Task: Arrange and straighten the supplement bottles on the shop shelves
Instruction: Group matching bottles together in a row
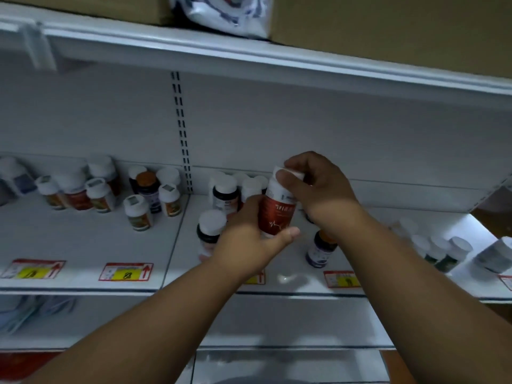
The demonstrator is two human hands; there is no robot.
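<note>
I hold a red-labelled supplement bottle (274, 214) with a white cap above the middle shelf (83, 245). My left hand (249, 239) grips its lower body from the left, thumb across the bottom. My right hand (315, 187) curls over its white cap from the right. Behind it stand several white-capped bottles (225, 194). A dark bottle (210, 231) stands to the left of my left hand, and a purple-labelled bottle (321, 249) stands below my right wrist.
A cluster of mixed bottles (102, 189) fills the left bay. More bottles (443, 250) and a white jar (496, 254) sit at the right. Price tags (126, 272) line the shelf edge. Cardboard boxes (388, 26) and a plastic bag (221, 15) lie on the upper shelf.
</note>
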